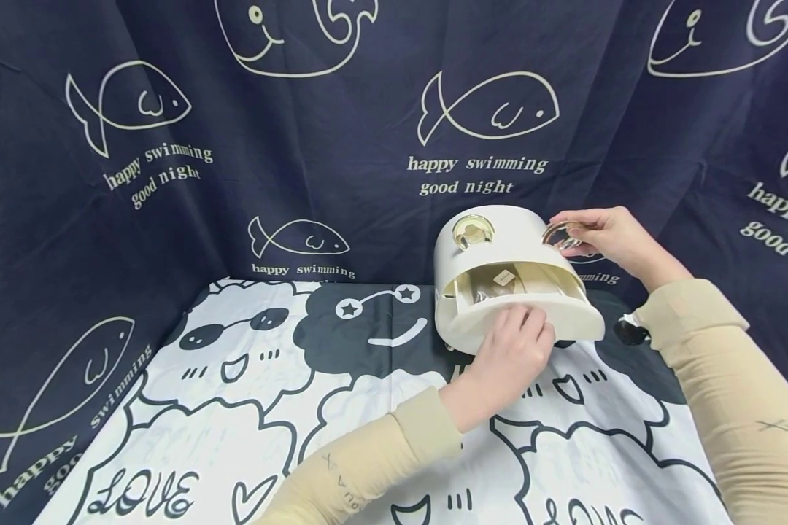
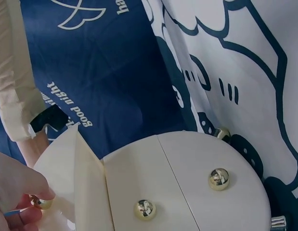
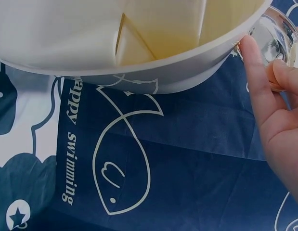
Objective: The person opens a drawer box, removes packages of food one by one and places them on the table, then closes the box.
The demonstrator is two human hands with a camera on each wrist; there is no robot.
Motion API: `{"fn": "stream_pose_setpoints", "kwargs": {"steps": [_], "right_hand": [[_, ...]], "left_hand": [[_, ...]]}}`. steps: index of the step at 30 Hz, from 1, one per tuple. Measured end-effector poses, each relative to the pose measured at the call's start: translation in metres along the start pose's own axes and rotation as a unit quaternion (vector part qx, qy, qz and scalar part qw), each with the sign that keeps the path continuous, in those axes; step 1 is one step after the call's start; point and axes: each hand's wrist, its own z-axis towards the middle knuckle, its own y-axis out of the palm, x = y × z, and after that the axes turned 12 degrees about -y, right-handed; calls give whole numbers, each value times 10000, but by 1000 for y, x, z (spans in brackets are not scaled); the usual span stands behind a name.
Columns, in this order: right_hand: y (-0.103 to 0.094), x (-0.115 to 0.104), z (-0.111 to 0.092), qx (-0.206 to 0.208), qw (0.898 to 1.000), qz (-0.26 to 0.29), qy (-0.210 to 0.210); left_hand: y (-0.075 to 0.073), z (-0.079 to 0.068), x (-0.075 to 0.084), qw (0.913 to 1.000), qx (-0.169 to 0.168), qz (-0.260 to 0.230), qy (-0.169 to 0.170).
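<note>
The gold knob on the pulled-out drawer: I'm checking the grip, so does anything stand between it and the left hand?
Nothing visible does. In the left wrist view, the left hand holds the gold knob on the drawer, with no other object between them.

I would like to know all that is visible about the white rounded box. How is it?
The white rounded box looks like smooth plastic. Two shiny gold round fittings sit on its upper part, and gold knobs on its front. It stands upright on the patterned cloth, near the dark backdrop. One drawer is pulled out, showing a small white label inside. The left hand pinches this drawer's knob; the right hand grips the fitting on its own side.
</note>
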Motion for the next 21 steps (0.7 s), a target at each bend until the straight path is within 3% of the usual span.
{"fn": "stream_pose_setpoints", "kwargs": {"steps": [6, 11, 21], "right_hand": [[-5, -1, 1, -288, 9996, 63, 25], [-12, -1, 1, -592, 9981, -121, 143], [-13, -1, 4, -583, 9965, -430, 421]], "left_hand": [[-14, 1, -3, 9997, 222, 104, 44], [-25, 3, -5, 9998, 192, 28, 74], [-28, 1, -5, 9997, 195, 74, 93]]}}
